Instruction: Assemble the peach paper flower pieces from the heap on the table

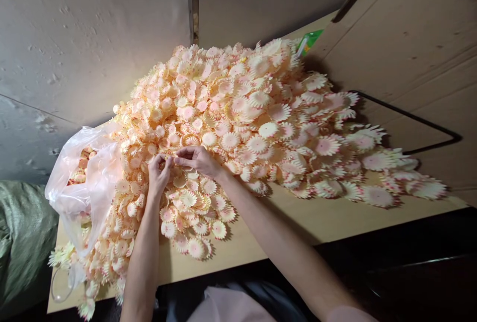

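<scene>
A big heap of pink and cream artificial flower heads [246,113] covers a wooden tabletop [298,217]. My left hand [158,175] and my right hand [197,159] meet over the near left part of the heap, fingertips pinched together on a small flower piece [172,159] held between them. Both forearms reach in from the bottom edge of the view.
A clear plastic bag [85,183] with more flower pieces lies at the left end of the table. A green woven sack [22,232] sits below it on the left. A cardboard panel [410,53] leans at the right, a grey wall [93,29] behind.
</scene>
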Available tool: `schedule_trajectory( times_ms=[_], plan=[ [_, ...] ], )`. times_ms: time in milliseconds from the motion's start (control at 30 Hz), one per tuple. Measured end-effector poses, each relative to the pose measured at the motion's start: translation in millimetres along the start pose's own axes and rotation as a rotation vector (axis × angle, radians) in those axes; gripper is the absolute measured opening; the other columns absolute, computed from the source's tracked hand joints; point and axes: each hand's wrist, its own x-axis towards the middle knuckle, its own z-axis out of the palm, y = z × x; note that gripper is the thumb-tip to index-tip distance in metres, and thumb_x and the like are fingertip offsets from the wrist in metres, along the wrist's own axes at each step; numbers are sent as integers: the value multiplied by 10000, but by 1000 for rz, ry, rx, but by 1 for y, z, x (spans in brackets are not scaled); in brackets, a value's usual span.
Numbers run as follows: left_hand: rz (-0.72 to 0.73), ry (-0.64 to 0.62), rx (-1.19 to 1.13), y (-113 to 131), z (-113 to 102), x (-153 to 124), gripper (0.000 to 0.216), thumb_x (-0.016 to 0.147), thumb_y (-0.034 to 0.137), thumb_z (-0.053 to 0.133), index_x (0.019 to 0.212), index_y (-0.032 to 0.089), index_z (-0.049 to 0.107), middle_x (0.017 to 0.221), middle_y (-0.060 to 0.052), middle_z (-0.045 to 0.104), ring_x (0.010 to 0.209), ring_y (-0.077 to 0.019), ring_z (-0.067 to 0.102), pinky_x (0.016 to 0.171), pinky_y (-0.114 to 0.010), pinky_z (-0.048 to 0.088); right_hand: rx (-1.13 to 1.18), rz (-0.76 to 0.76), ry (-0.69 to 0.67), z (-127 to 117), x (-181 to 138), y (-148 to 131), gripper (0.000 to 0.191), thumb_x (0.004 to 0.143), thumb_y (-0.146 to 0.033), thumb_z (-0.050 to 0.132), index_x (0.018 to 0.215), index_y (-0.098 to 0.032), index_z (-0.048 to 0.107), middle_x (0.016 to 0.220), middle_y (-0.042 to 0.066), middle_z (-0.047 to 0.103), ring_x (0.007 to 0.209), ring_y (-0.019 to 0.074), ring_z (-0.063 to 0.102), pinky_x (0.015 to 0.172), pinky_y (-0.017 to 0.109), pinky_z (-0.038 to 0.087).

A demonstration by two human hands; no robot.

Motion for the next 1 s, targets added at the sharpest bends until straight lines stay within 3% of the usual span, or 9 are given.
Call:
schedule_trajectory(
  times_ms=[300,800,1000],
  plan=[
    [13,-33,-36,11,0,-1,336,836,428,582,641,160,522,602,12,507,587,-101,453,580,-212,367,-19,-44,-17,0,1,3,293,669,-360,788,868,-161,705,802,10,691,703,115,625,648,234,518],
    [-58,-96,-114,1,1,-3,348,836,460,580,677,159,510,603,22,477,545,-86,432,520,-200,354,-4,-37,-34,-1,1,4,266,673,-323,784,870,-163,702,794,6,677,684,101,602,604,205,489],
    [-28,-10,-89,9,3,-1,342,816,451,609,664,149,561,596,22,508,558,-83,451,554,-200,368,-1,-34,12,0,2,4,281,679,-362,772,872,-166,713,792,11,679,685,110,599,623,231,505]
  ],
)
